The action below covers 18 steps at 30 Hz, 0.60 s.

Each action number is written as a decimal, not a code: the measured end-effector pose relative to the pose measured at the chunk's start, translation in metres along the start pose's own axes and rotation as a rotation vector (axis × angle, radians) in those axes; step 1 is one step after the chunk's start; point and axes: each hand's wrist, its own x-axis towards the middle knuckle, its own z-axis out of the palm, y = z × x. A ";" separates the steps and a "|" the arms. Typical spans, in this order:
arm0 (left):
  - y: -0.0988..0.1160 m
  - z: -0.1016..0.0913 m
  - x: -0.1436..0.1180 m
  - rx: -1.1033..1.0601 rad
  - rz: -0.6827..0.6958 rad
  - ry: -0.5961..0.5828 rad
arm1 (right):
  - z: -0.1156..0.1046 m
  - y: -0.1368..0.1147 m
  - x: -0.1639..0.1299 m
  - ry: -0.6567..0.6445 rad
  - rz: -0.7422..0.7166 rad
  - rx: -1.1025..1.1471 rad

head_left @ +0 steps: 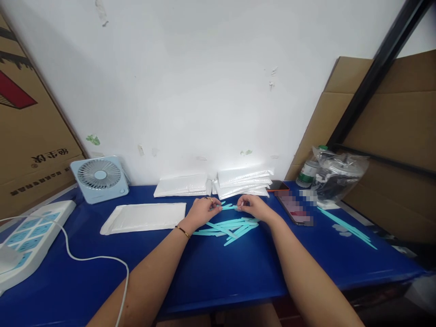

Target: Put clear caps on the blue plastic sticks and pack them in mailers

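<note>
Turquoise, flat and narrow, a thin strip (229, 207) is pinched at its two ends between the fingers of the left hand (201, 210) and the right hand (254, 206), just above a loose, crisscrossed pile of matching strips (229, 227) on the glossy blue table (221, 272). Soft white padded envelopes (243, 181) lie stacked behind; a square pale fan (100, 178) stands at left

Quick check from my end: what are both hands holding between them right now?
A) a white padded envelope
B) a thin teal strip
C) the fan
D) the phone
B: the left hand and right hand each pinch an end of a thin teal strip above the pile of teal strips on the blue table.
</note>
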 end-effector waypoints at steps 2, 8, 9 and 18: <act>0.002 0.001 0.000 0.045 0.016 -0.023 | 0.002 0.001 0.002 -0.003 -0.009 0.009; -0.006 0.002 -0.001 0.125 -0.137 0.020 | -0.008 0.017 0.002 0.095 0.080 -0.056; -0.007 0.002 -0.001 0.126 -0.155 0.030 | -0.010 0.018 0.002 0.112 0.090 -0.067; -0.006 0.006 -0.003 0.080 -0.150 -0.019 | -0.031 0.001 -0.019 -0.278 0.097 -0.030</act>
